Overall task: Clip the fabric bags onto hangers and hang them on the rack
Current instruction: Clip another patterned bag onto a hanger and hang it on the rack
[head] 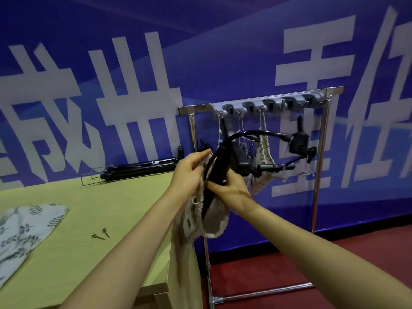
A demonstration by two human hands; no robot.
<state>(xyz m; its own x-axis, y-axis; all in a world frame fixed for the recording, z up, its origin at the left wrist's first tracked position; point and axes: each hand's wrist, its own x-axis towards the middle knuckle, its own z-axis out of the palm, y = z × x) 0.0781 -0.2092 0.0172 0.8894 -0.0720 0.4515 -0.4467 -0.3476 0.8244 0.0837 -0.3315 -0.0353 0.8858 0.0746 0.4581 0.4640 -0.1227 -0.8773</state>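
I hold a black clip hanger point(225, 161) in front of the metal rack point(321, 152). My right hand point(229, 190) grips the hanger's lower left end. My left hand point(191, 168) pinches the top edge of a cream fabric bag point(211, 221) against that end, and the bag droops below both hands. The hanger's curved arm sweeps right toward a black clip point(298, 142). Behind it, knitted cream bags point(263, 161) hang by strings from grey hooks point(256, 107) on the rack's top bar.
A light wooden table point(100, 219) stands at left, its right edge just below my hands. On it lie a leaf-printed cloth point(24, 230), two small metal pins point(100, 234) and a folded black tripod point(138, 169). Blue banner wall behind; red floor under the rack.
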